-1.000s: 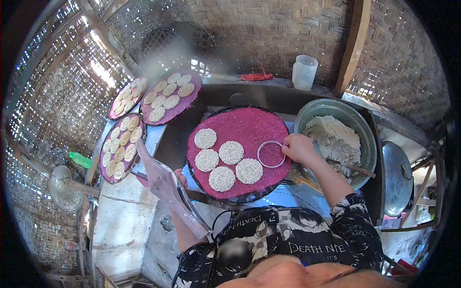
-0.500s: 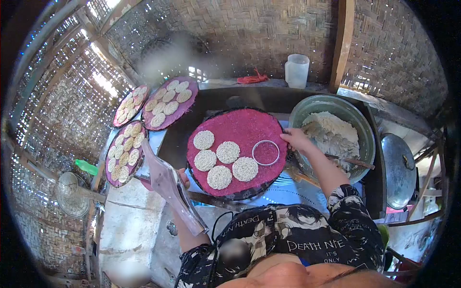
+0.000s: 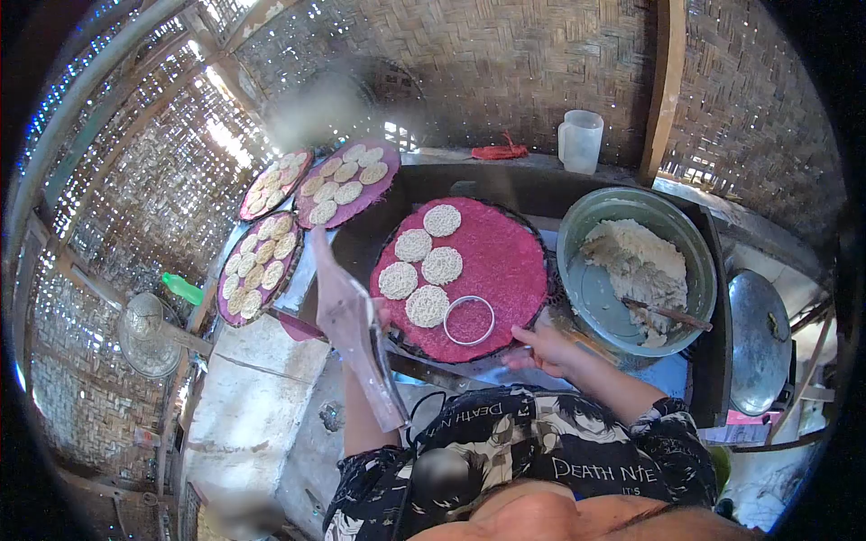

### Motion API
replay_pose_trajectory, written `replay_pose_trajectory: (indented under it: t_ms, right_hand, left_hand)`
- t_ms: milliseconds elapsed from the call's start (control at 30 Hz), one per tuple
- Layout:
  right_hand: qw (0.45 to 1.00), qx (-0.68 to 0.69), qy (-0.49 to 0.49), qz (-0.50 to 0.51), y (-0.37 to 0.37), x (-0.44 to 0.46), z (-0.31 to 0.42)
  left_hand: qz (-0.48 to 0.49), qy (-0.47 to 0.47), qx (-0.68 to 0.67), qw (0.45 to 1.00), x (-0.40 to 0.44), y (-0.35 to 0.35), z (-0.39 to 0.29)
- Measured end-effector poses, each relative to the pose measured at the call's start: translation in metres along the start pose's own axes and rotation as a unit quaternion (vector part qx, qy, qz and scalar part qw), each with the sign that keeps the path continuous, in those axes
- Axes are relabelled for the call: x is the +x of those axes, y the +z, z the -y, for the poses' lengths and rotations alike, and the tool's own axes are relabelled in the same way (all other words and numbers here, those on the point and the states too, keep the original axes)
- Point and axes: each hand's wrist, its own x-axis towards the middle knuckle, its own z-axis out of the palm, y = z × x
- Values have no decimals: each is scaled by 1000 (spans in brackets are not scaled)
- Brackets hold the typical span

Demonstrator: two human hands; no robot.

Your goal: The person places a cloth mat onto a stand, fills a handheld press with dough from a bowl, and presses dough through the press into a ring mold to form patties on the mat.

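Note:
A round tray covered in pink cloth (image 3: 505, 270) bears several pale lacy discs (image 3: 442, 265) on its left half. A thin white ring (image 3: 469, 321) lies on the cloth near the front edge, right of the lowest disc. At the tray's lower right rim is my right hand (image 3: 541, 350), its thumb on the rim and its fingers apart below. My left hand (image 3: 382, 314) is at the tray's left rim, mostly hidden behind a translucent pinkish press-like tool (image 3: 354, 316); its grip on the tool is hidden.
A green basin (image 3: 595, 298) of pale dough with a wooden stick (image 3: 667, 313) stands at the right, beside a metal lid (image 3: 758, 343). Three disc-laden trays (image 3: 352, 212) stand at the upper left. A clear jug (image 3: 580, 142) and red plastic (image 3: 499, 151) sit along the back ledge.
The tray has turned clockwise, carrying the discs up and left and the ring toward the front. My right hand first let go of the ring, then moved down along the rim.

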Motion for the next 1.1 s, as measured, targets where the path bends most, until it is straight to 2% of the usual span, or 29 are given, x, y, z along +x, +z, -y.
replay_pose_trajectory:
  t_ms: [67,133,167,233,267,300,333,400,467,500,567,600,633,700,733,833,867,967,1000,1033,1100]
  right_hand:
    - [980,-159,94,79,-24,-1,2]
    - [931,-349,1,104,-30,-35,40]
    - [889,-441,-45,113,-29,-56,67]
    - [784,-557,-273,20,-22,-82,113]
    - [745,-537,-392,-53,-24,-81,122]
    - [690,-503,-505,-124,-27,-82,128]
    - [642,-535,-517,-186,-25,-88,133]
    - [528,-584,-536,-306,-20,-104,148]
    - [478,-605,-537,-342,-22,-119,152]
    - [452,-612,-539,-362,-26,-125,152]
    - [409,-632,-565,-339,-36,-140,150]
    - [394,-635,-580,-322,-36,-150,149]
    - [380,-637,-595,-308,-39,-159,147]
    - [503,-604,-578,-218,-55,-173,136]
    - [560,-582,-565,-170,-61,-178,135]
    - [695,-506,-495,-127,-62,-204,144]
    - [712,-503,-477,-116,-66,-211,152]
    - [777,-432,-413,-197,-100,-228,176]
    - [753,-392,-460,-261,-120,-232,184]
    - [724,-351,-500,-321,-136,-234,189]
    - [675,-174,-627,-346,-156,-225,192]
  left_hand:
    - [30,57,81,995,7,15,2]
    - [72,149,205,965,14,38,8]
    - [102,217,288,927,17,54,13]
    - [173,310,483,800,18,103,28]
    - [198,228,620,724,11,138,31]
    - [230,301,594,710,8,163,54]
    - [241,315,618,679,-2,196,58]
    - [313,365,503,718,-9,232,85]
    - [315,379,515,701,-16,259,102]
    - [340,351,532,692,-18,267,105]
    - [392,290,561,669,-23,283,107]
    - [432,292,564,640,-22,284,96]
    - [439,301,551,643,-22,285,95]
    - [453,321,524,646,-23,287,95]
    - [438,359,537,626,-23,285,93]
    - [428,424,519,606,-35,289,75]
    - [420,425,511,619,-34,290,77]
    - [404,370,543,637,-11,275,81]
    - [393,241,608,647,-2,271,76]
    - [404,215,561,690,7,269,86]
    - [422,152,458,767,30,253,126]
